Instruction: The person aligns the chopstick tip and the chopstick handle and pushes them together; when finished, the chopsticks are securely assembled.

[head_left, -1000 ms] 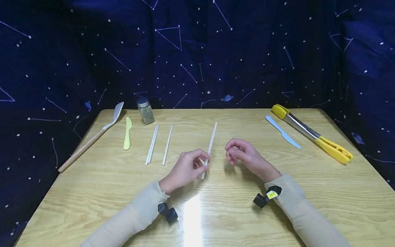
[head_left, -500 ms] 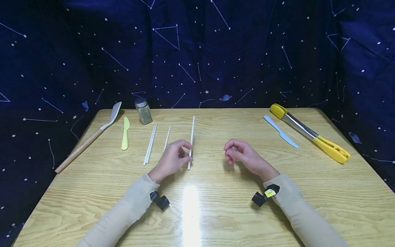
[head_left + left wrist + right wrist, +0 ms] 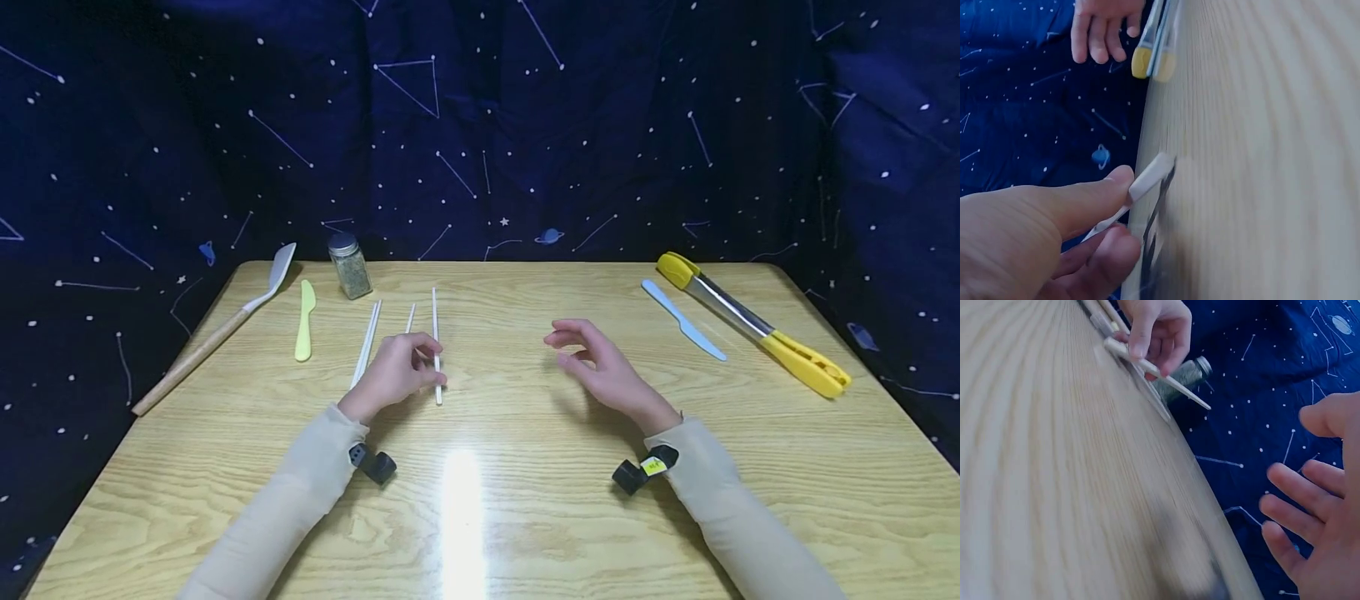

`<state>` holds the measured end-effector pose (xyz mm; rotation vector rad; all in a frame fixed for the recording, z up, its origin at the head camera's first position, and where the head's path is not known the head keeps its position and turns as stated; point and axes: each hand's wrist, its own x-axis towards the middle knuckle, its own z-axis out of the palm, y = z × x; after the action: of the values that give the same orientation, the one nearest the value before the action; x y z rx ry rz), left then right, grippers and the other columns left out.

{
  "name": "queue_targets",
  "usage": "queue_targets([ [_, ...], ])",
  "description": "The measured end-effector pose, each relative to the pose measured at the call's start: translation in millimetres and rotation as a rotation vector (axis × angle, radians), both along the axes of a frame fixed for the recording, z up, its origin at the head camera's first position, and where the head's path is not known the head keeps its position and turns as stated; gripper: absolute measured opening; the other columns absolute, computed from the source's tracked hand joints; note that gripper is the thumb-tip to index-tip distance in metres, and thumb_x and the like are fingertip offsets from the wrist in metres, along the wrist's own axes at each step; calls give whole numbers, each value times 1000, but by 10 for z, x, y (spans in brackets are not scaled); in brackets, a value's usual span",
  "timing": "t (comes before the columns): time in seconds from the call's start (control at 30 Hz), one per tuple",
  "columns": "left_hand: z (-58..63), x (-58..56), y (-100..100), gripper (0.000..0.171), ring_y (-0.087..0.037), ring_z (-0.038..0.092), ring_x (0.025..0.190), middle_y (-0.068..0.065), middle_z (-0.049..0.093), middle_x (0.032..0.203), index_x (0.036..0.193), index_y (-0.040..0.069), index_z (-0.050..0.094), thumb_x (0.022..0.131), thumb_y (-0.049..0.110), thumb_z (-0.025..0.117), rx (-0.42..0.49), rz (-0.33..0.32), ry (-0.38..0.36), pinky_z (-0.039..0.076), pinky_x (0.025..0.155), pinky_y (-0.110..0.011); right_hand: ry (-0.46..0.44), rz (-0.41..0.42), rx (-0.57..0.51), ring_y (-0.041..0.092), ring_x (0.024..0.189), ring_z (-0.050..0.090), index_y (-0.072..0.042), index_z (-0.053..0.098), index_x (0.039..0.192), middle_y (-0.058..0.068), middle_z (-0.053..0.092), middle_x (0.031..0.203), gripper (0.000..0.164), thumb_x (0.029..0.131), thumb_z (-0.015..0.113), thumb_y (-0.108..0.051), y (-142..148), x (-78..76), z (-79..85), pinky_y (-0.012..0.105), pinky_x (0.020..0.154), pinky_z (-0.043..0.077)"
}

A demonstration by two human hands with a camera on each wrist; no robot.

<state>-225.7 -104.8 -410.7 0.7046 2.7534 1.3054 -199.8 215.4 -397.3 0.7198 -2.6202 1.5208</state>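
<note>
In the head view my left hand [image 3: 393,368] pinches a white chopstick [image 3: 436,321] between thumb and fingers, its thin end pointing away. The left wrist view shows the thick end of this chopstick [image 3: 1150,177] sticking out past my thumb, just above the table. Another white chopstick [image 3: 410,317] lies behind the left hand and is partly hidden by it. A pair of white chopsticks [image 3: 367,340] lies side by side just to the left. My right hand [image 3: 600,371] hovers over the table with loosely bent fingers and holds nothing.
On the wooden table [image 3: 540,517] a spatula [image 3: 217,342], a yellow-green knife [image 3: 304,321] and a spice jar [image 3: 350,268] stand or lie at the left. A blue knife [image 3: 684,321] and yellow tongs [image 3: 753,325] lie at the right. A dark starry cloth [image 3: 480,125] hangs behind.
My left hand has carried the chopstick leftward from mid-table, close to the other chopsticks, and it now points more straight away. The right hand's fingers have opened slightly, in nearly the same place.
</note>
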Motion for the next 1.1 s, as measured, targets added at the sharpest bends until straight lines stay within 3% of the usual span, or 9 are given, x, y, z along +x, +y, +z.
queue_targets([
  [0.17,17,-50,-98,35,-12,58,67,-12,69,89,102,-2,68,72,10,84,-54,0,30,47,60,-24,149,-104,81,35,129,43,1,41,138,19,49,138,48,94,57,-3,96,-49,40,55,99,38],
  [0.37,36,-87,-163,34,-12,55,66,-8,67,85,100,0,68,74,16,84,-132,-4,48,47,65,-27,408,-292,239,40,136,30,-1,48,134,19,38,146,53,85,65,-12,349,-169,95,63,106,23],
  [0.57,-27,-91,-169,31,-15,53,71,-7,61,85,98,0,69,78,21,81,-211,-13,81,46,65,-27,569,-374,367,41,137,28,-3,55,129,19,37,149,54,81,65,-25,557,-210,46,65,98,19],
  [0.8,-32,-100,-171,34,-20,43,80,-11,49,89,99,3,70,76,25,82,-269,29,112,41,67,-29,590,-365,364,42,136,30,-2,59,125,20,37,148,49,81,64,-24,640,-245,16,64,95,21],
  [0.97,3,-83,-167,36,-24,43,85,-17,47,97,101,0,66,76,19,82,-239,48,59,40,69,-31,556,-355,389,40,138,29,-1,58,126,20,35,150,50,81,65,-22,709,-287,-2,63,93,26],
  [1.1,23,-106,-150,37,-24,48,85,-19,48,99,104,-3,65,77,15,81,-232,58,19,43,69,-30,486,-339,485,39,142,21,-3,49,137,19,25,155,61,81,68,-22,774,-298,7,66,99,23],
])
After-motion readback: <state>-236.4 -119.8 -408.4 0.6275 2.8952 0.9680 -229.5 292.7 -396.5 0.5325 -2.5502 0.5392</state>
